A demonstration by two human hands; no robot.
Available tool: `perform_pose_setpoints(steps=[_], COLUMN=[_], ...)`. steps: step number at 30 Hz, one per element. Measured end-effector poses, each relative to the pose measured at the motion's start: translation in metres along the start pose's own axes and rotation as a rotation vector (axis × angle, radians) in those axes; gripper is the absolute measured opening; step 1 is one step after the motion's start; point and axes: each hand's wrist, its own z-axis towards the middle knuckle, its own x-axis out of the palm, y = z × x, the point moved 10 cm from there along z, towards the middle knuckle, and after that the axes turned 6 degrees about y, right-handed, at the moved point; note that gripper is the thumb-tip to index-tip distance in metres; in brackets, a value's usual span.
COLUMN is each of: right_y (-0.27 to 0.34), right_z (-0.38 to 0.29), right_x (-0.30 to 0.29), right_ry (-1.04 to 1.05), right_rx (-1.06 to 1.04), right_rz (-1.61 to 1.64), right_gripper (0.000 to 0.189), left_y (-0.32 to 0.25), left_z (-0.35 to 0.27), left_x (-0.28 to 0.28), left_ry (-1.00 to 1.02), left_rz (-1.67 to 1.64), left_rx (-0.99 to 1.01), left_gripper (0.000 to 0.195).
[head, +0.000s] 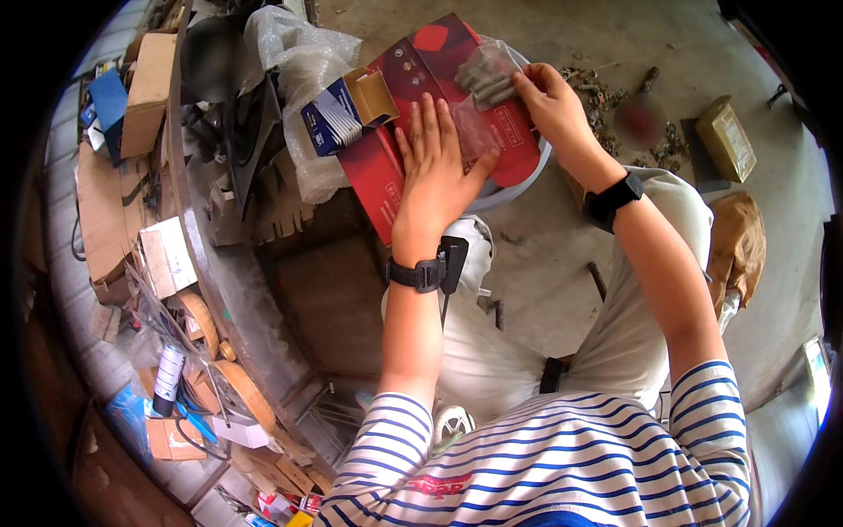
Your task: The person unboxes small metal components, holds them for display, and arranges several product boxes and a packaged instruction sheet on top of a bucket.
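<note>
A flattened red cardboard box [421, 72] lies across a round pale tub [541, 161]. My left hand [435, 148] rests on it, palm down with fingers extended, partly over a clear plastic bag [475, 132]. With thumb and fingers, my right hand [550, 95] pinches the edge of a clear plastic bag of grey cylindrical parts [489, 78] on the red cardboard. Just beyond my left fingertips, an open blue and white carton [346, 113] lies tilted; its visible inside is bare brown cardboard.
Bubble wrap [309, 59] lies left of the tub. Small metal parts [596, 92] are scattered on the floor at right, near a brown carton [726, 139] and a brown paper bag [741, 244]. A cluttered shelf with a metal edge [197, 244] runs along the left.
</note>
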Motion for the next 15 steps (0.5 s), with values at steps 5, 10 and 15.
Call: perform_pose_setpoints(steps=[5,10,15], right_y=[-0.008,0.017,0.007], right_z=[-0.002,-0.007,-0.003], right_x=[-0.002,-0.001,0.003], right_ry=[-0.022,0.015,0.043], right_rx=[0.066,0.013,0.092], right_rz=[0.355,0.821,0.981], right_gripper=[0.025,0.009,0.012], left_y=[0.002,0.003,0.005], left_z=[0.000,0.001,0.005], left_x=[-0.001,-0.007,-0.015], left_ry=[0.014,-0.045,-0.099], left_rz=[-0.010,-0.036,-0.085], left_rx=[0.000,0.051,0.071], left_gripper=[0.093,0.083,0.072])
